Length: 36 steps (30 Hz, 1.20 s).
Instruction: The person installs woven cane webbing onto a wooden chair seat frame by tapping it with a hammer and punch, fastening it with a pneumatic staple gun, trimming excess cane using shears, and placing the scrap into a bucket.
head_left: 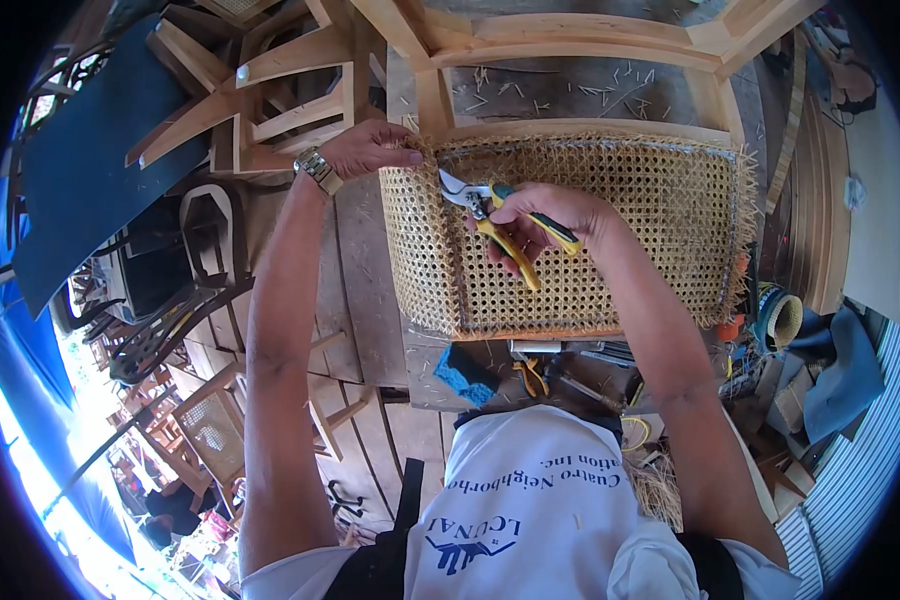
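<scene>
A wooden chair frame (580, 30) lies on the workbench in front of me, its seat covered with woven cane webbing (610, 245). Frayed cane ends stick out along the webbing's edges. My right hand (560, 220) is wrapped round yellow-and-black pruning shears (510, 245), whose metal blades point at the upper left corner of the webbing. At that same corner, my left hand (370, 150) has its fingers closed on the loose edge of the cane. A wristwatch (317, 170) is on the left wrist. The left fingertips lie just beyond the blades.
Cut cane scraps (620, 95) are scattered over the bench. Between the seat and my body lie a blue sponge (467, 375), pliers (532, 378) and other tools. Unfinished wooden chairs (270, 90) stand at the left. A blue sheet (845, 375) lies at the right, near a roll of tape-like material (778, 318).
</scene>
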Available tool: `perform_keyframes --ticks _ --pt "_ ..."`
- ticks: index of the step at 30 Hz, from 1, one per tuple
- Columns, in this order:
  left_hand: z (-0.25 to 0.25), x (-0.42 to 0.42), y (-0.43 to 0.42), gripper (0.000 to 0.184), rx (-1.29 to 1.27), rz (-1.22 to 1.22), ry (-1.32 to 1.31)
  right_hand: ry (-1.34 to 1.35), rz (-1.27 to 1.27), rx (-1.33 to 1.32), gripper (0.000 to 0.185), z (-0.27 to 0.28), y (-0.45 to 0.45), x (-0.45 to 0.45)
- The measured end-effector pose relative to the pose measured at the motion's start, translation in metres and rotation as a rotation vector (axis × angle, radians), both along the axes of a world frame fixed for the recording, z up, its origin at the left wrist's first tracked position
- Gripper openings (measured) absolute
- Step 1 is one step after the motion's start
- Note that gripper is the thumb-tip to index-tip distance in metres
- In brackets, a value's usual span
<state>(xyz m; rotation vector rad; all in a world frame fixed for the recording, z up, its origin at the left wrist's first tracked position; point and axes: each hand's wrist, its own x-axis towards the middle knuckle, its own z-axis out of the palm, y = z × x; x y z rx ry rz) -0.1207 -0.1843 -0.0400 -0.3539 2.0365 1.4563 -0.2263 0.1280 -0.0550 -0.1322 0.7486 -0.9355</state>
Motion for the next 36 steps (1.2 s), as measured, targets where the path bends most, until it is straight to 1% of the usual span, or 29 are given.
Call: perform_keyframes --ticks 3,6,10,14,16,19,23,26,29,33,35,36 --pt "-0.004 -0.002 0.0 0.05 0.065 0.005 -0.012 -0.008 0.003 -0.034 0.044 -0.005 -0.003 -0.001" --pt "-0.003 0.0 -0.001 0.05 0.082 0.0 -0.014 0.011 -0.143 -0.062 0.039 -0.015 -0.011 0.008" --pt "-0.004 -0.002 -0.004 0.049 0.074 -0.024 -0.019 -0.123 -0.231 -0.049 0.039 -0.017 -0.014 0.019" --pt "-0.017 -0.001 -0.008 0.048 0.14 -0.016 -0.02 -0.119 -0.297 -0.058 0.038 -0.017 -0.016 0.027" --pt "-0.016 0.0 -0.006 0.047 0.13 -0.017 -0.008 -0.133 -0.338 -0.056 0.038 -0.014 -0.017 0.031" --pt "-0.017 -0.001 -0.007 0.046 0.123 -0.01 0.013 0.123 -0.374 -0.071 0.039 -0.004 -0.019 0.043" --pt "-0.017 0.0 -0.007 0.045 0.195 0.001 -0.016 0.195 -0.342 -0.031 0.043 0.006 -0.015 0.049" --pt "-0.014 0.004 -0.005 0.042 0.196 0.034 0.006 0.102 -0.324 -0.064 0.044 0.009 -0.008 0.051" --pt "-0.003 0.008 -0.004 0.042 0.22 0.073 -0.015 -0.108 -0.33 -0.009 0.046 0.01 0.004 0.059" --pt "-0.01 0.014 -0.006 0.047 0.101 0.038 0.057 -0.095 -0.366 0.014 0.046 0.004 0.01 0.062" --pt "-0.02 0.015 -0.005 0.048 0.018 0.023 0.093 -0.015 -0.337 0.046 0.047 0.008 0.022 0.066" --pt "-0.014 0.013 -0.001 0.051 -0.056 0.004 0.089 0.023 -0.317 0.067 0.047 0.012 0.031 0.069"
